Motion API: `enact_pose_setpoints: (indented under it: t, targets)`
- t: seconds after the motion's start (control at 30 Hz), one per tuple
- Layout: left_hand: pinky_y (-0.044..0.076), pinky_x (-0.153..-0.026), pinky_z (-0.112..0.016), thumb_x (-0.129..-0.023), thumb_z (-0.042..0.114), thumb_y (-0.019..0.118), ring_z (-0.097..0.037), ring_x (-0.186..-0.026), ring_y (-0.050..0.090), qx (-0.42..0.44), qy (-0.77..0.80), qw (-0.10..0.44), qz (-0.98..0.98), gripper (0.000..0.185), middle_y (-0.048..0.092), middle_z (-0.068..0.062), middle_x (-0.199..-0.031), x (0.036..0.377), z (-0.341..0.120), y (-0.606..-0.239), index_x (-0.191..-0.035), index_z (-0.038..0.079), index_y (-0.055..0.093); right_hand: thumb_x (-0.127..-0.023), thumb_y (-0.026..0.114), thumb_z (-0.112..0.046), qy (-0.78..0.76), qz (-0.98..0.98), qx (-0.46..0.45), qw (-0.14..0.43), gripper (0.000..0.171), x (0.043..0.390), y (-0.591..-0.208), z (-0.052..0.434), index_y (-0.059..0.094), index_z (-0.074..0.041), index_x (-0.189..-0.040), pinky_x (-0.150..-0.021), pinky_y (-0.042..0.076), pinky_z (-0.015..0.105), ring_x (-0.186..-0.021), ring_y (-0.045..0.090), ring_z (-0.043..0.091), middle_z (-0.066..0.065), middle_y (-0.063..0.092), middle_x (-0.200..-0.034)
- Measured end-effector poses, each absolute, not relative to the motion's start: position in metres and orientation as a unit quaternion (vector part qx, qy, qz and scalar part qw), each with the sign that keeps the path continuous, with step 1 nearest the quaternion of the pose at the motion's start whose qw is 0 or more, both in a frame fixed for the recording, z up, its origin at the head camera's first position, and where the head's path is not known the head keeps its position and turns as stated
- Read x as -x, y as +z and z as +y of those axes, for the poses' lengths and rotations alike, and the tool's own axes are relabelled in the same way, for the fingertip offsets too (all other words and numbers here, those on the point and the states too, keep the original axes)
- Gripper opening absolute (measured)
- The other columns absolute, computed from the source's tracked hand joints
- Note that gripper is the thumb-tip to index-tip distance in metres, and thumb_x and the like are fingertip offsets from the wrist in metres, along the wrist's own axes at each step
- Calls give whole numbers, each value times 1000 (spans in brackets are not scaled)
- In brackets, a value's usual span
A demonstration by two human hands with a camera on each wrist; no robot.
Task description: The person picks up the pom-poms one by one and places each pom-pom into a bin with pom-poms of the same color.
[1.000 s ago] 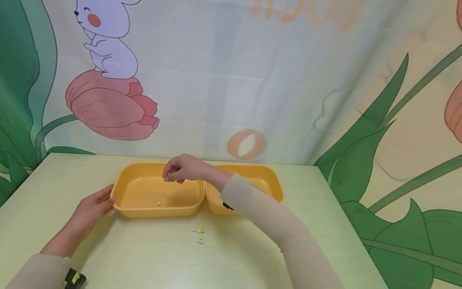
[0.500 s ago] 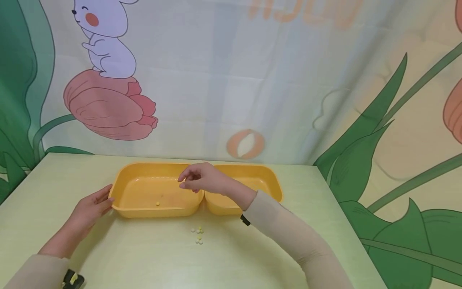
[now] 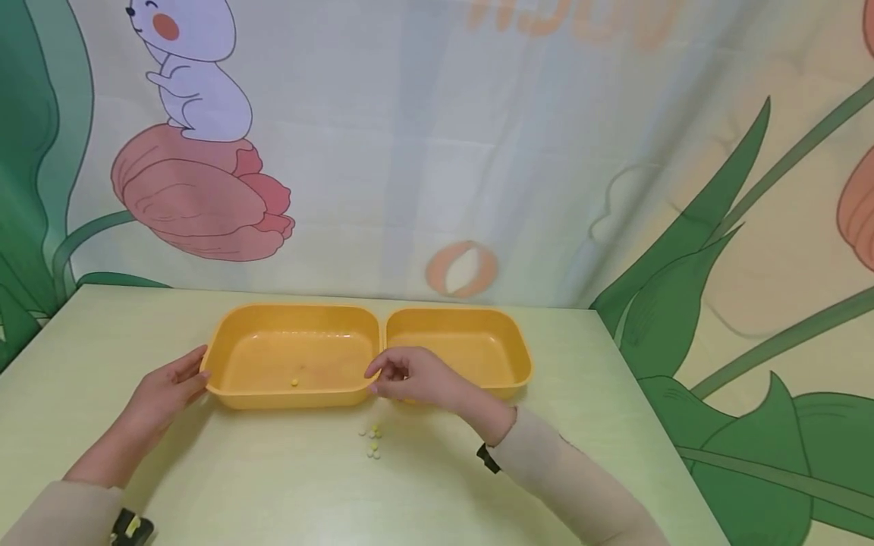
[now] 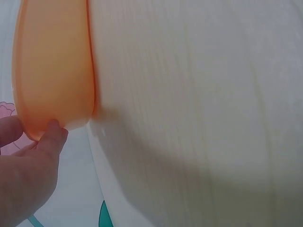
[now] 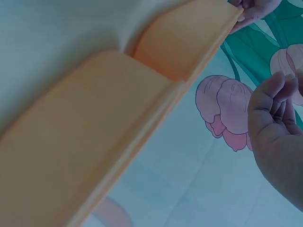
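Observation:
My left hand (image 3: pixel 164 390) holds the left end of a yellow tray (image 3: pixel 287 399); in the left wrist view fingers touch the outer wall of the tray (image 4: pixel 57 71). Inside that tray lies one small yellow bead-like piece (image 3: pixel 295 383). My right hand (image 3: pixel 416 375) hovers near where the two trays meet, fingers loosely curled and nothing visible between them. The right wrist view also shows this hand (image 5: pixel 279 132) with bent fingers. Several tiny white and yellow round pieces (image 3: pixel 374 433) lie on the table in front of the trays, below the right hand.
A second yellow tray (image 3: pixel 471 356) stands against the right side of the first. Both rest on a pale table (image 3: pixel 273 478). Behind the table hangs a cloth backdrop (image 3: pixel 355 152) with a printed rabbit and flowers.
My right hand has moved right and toward me, from above the left tray to the near edge where the trays meet. The left hand stays at the left tray's end.

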State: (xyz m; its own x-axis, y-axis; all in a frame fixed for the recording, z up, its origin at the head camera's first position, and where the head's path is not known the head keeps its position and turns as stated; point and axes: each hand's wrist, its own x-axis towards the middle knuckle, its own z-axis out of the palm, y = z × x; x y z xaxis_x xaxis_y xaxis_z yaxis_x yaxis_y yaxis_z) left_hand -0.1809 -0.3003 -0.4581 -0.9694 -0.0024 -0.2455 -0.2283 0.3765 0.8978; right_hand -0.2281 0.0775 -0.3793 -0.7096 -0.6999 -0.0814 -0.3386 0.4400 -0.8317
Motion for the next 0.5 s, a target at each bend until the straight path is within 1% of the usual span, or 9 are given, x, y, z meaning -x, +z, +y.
enact_pose_setpoints:
  t: [0.03, 0.07, 0.13, 0.17, 0.2, 0.27, 0.4, 0.43, 0.5]
  targets:
    - [54, -91, -3, -112, 21, 39, -37, -153, 29, 71, 554, 103, 823, 64, 12, -32, -166, 181, -300, -458, -161, -3, 5, -95, 71, -10, -423, 822, 315, 214, 22, 226, -383, 80, 70, 2, -113, -60, 43, 15, -65, 50, 6, -1, 60, -78]
    - [54, -91, -4, -112, 20, 38, -42, -153, 26, 71, 554, 103, 823, 64, 11, -32, -166, 182, -299, -457, -161, -3, 5, -94, 72, -10, -421, 824, 313, 215, 22, 223, -386, 82, 70, 2, -113, -59, 43, 15, -65, 49, 5, -1, 60, -77]
    - [54, -92, -6, -112, 20, 38, -47, -152, 23, 75, 555, 104, 822, 64, 11, -32, -166, 182, -298, -457, -161, -3, 4, -94, 72, -11, -418, 824, 312, 220, 22, 218, -392, 85, 71, 2, -112, -58, 41, 14, -64, 48, 4, -1, 58, -77]
    - [54, -94, -8, -112, 20, 38, -47, -152, 23, 75, 556, 103, 821, 64, 11, -32, -166, 182, -298, -456, -161, -3, 4, -94, 72, -11, -417, 825, 310, 224, 22, 216, -396, 86, 71, 2, -112, -56, 41, 14, -63, 47, 4, -2, 57, -76]
    - [54, -94, -7, -112, 20, 38, -44, -152, 25, 75, 553, 102, 824, 64, 11, -32, -166, 182, -298, -457, -161, -3, 4, -94, 73, -11, -416, 825, 307, 228, 22, 213, -399, 88, 71, 2, -111, -55, 40, 14, -62, 47, 4, -3, 57, -75]
    - [54, -96, -10, -112, 20, 37, -44, -152, 26, 76, 550, 102, 825, 64, 12, -33, -166, 182, -298, -456, -161, -2, 4, -93, 73, -10, -417, 824, 299, 239, 21, 210, -408, 90, 71, 2, -110, -55, 40, 13, -62, 46, 4, -4, 56, -74]
    - [53, -99, -16, -112, 22, 37, -46, -153, 25, 83, 548, 106, 826, 64, 10, -32, -166, 181, -298, -456, -162, -1, 3, -92, 74, -8, -415, 829, 277, 252, 18, 203, -424, 94, 71, 2, -107, -55, 40, 13, -63, 47, 4, -6, 55, -72]
    - [52, -100, -19, -112, 23, 37, -49, -152, 23, 86, 549, 108, 825, 64, 10, -32, -167, 181, -297, -456, -162, -1, 3, -91, 75, -8, -411, 832, 274, 254, 17, 202, -427, 95, 72, 1, -106, -55, 40, 13, -62, 46, 4, -6, 55, -72]
    - [50, -102, -23, -112, 24, 37, -50, -152, 23, 90, 546, 110, 826, 65, 9, -32, -167, 181, -296, -455, -162, 0, 2, -90, 76, -7, -402, 838, 268, 254, 16, 200, -433, 96, 72, 1, -104, -55, 39, 13, -62, 46, 4, -6, 55, -71]
